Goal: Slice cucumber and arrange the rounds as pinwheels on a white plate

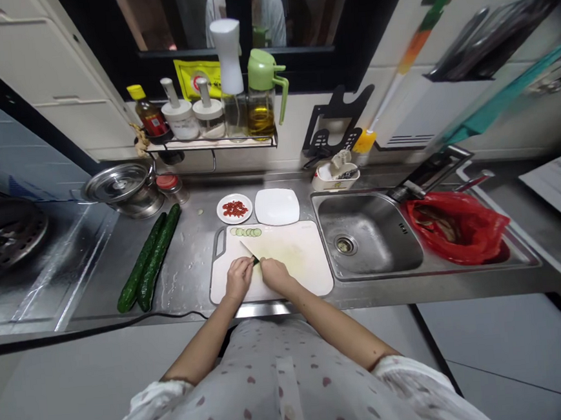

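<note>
My right hand is closed around a small knife, its thin blade slanting up and left over the white cutting board. Beside it, my left hand has its fingers bent and pressed together at the board's lower left; what they hold is hidden. A small dark green bit shows between the hands, too small to tell apart from the knife's handle. Several pale cucumber slices lie in a row along the board's top edge. Two whole cucumbers rest on the steel counter at left.
Behind the board stand a plate of chopped red pieces and a white square plate. The sink is at right, with a red plastic bag beyond. A lidded pot stands back left, below a seasoning rack.
</note>
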A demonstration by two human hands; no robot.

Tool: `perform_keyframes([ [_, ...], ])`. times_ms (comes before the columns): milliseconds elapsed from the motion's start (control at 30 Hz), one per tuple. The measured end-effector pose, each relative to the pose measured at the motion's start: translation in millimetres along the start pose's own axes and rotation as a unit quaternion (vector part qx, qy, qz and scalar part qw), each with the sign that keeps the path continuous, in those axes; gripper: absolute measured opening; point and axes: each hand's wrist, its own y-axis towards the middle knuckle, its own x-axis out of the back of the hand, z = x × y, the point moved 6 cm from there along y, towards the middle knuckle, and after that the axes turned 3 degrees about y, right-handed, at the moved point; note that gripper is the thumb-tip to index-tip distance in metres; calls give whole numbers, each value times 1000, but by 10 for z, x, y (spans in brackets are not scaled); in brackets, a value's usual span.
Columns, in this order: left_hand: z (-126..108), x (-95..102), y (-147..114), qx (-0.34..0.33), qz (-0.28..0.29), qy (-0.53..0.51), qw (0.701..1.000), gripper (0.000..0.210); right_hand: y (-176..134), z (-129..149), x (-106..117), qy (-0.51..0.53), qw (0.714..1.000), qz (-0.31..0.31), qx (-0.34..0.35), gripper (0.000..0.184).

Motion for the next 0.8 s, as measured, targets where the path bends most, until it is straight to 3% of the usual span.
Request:
perform_keyframes([
  [467,29,-11,-23,12,2,3,1000,21,-368,-115,-86,-16,999,12,-36,30],
  [800,16,-3,-14,12,-3,4,1000,21,-222,-79,-85,-6,999,9,-42,30],
])
